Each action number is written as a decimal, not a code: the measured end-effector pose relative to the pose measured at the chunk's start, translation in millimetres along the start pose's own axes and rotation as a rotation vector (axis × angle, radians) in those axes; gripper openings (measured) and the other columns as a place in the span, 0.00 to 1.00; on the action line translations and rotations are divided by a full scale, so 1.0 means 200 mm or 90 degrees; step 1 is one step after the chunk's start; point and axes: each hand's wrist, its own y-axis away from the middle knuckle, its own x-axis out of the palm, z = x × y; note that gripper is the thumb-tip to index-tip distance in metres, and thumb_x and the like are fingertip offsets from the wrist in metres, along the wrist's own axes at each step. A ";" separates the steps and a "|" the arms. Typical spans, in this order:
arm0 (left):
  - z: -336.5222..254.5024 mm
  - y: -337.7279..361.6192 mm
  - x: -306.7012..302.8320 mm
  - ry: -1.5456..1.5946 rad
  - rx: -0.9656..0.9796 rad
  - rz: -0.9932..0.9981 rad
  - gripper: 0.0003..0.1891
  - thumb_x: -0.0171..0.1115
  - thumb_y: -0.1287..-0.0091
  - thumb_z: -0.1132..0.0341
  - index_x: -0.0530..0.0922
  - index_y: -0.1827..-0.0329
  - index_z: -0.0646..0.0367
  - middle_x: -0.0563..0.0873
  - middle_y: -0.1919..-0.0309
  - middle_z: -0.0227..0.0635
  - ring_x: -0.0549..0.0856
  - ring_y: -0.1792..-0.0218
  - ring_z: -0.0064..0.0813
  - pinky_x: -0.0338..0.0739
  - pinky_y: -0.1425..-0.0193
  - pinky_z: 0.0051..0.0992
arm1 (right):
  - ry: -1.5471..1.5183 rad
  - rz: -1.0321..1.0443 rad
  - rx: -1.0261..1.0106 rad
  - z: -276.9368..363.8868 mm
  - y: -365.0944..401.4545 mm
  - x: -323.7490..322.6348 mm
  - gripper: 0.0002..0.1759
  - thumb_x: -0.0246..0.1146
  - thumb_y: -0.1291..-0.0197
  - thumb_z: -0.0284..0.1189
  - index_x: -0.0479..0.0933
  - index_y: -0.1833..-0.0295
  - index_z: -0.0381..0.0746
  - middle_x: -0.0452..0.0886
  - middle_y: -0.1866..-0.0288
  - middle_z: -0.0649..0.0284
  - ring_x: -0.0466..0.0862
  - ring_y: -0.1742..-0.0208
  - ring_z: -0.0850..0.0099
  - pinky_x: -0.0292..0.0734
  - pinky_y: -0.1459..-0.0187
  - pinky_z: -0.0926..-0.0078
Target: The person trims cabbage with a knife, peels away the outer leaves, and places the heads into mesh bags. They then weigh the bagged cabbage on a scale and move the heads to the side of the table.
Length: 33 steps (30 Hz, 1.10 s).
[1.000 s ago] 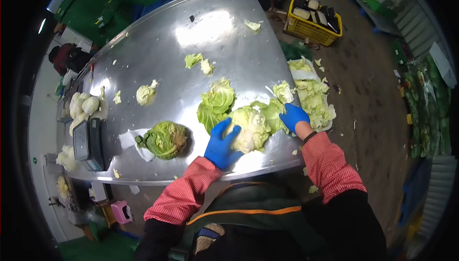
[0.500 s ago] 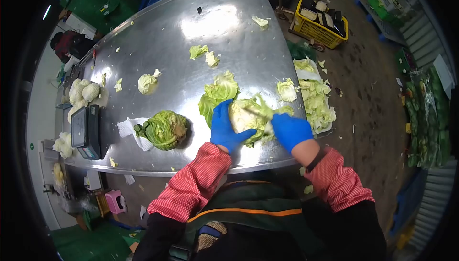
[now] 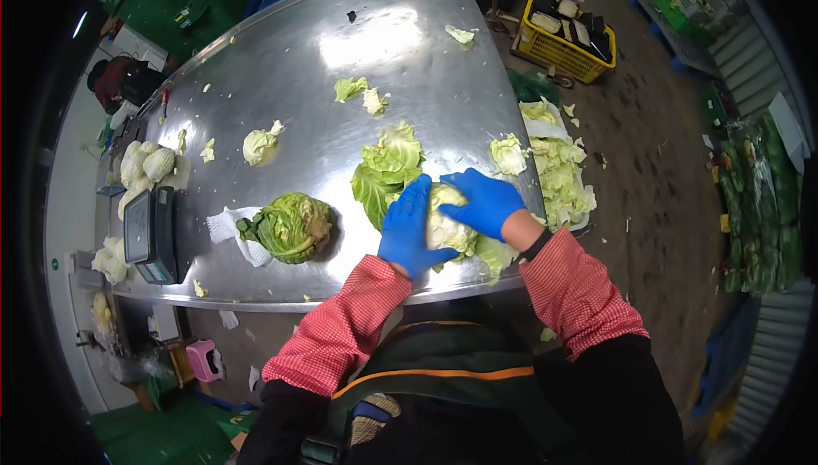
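At table edge (image 3: pixel 239 288) — cabbage (image 3: pixel 445 228) | left hand (image 3: pixel 406 231) grips side | right hand (image 3: pixel 484 201) clasps top

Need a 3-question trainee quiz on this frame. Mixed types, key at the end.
1. True or false: the left hand and the right hand both hold the pale cabbage.
2. What lies under the green cabbage? A) a white sheet B) a blue tray C) a wooden board
3. Fill in: the yellow crate stands on the ____.

Key: 1 true; 2 A; 3 floor.
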 end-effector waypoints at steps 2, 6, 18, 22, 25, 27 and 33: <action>0.05 0.02 -0.03 0.049 0.004 0.002 0.63 0.80 0.62 0.51 0.50 0.24 0.63 0.62 0.29 0.53 0.64 0.30 0.52 0.57 0.26 0.40 | -0.098 -0.027 0.015 -0.15 -0.03 0.02 0.30 0.62 0.43 0.51 0.74 0.39 0.47 0.82 0.50 0.51 0.82 0.50 0.51 0.78 0.49 0.60; 0.13 0.06 -0.02 0.106 -0.018 -0.040 0.64 0.80 0.62 0.51 0.49 0.24 0.63 0.62 0.30 0.54 0.65 0.31 0.52 0.59 0.26 0.42 | 0.010 -0.045 0.217 -0.39 -0.07 0.11 0.32 0.62 0.42 0.52 0.71 0.37 0.44 0.81 0.48 0.48 0.81 0.48 0.50 0.76 0.48 0.59; 0.04 0.02 0.10 0.057 -0.076 -0.167 0.57 0.78 0.55 0.49 0.54 0.26 0.66 0.66 0.33 0.56 0.67 0.33 0.54 0.58 0.27 0.42 | -0.107 -0.022 0.200 -0.15 0.13 0.13 0.31 0.48 0.32 0.53 0.68 0.33 0.45 0.78 0.42 0.48 0.80 0.45 0.50 0.75 0.45 0.58; 0.04 -0.20 0.09 0.056 -0.085 -0.120 0.55 0.75 0.52 0.43 0.57 0.27 0.67 0.69 0.35 0.56 0.68 0.34 0.53 0.61 0.29 0.42 | 0.057 -0.169 0.130 -0.15 0.22 0.07 0.18 0.48 0.31 0.42 0.74 0.45 0.45 0.82 0.54 0.53 0.83 0.57 0.52 0.78 0.56 0.56; 0.06 -0.34 0.08 0.013 -0.146 -0.052 0.55 0.74 0.53 0.38 0.62 0.30 0.68 0.72 0.37 0.57 0.70 0.36 0.52 0.63 0.30 0.42 | 0.181 -0.208 0.064 -0.13 0.31 0.09 0.09 0.53 0.35 0.36 0.73 0.60 0.43 0.81 0.68 0.56 0.83 0.69 0.55 0.78 0.68 0.56; 0.08 -0.38 0.07 0.010 -0.153 -0.019 0.56 0.73 0.54 0.37 0.61 0.30 0.69 0.71 0.36 0.59 0.69 0.35 0.54 0.63 0.30 0.42 | 0.167 -0.202 0.097 -0.19 0.27 0.15 0.08 0.53 0.36 0.35 0.73 0.60 0.43 0.81 0.69 0.55 0.83 0.70 0.55 0.78 0.68 0.56; 0.03 -0.41 0.11 -0.059 -0.166 0.017 0.55 0.72 0.54 0.36 0.62 0.31 0.70 0.70 0.36 0.58 0.69 0.35 0.54 0.63 0.30 0.43 | 0.153 -0.114 0.153 -0.39 0.09 0.15 0.12 0.51 0.35 0.35 0.76 0.55 0.41 0.84 0.61 0.48 0.85 0.60 0.51 0.80 0.60 0.55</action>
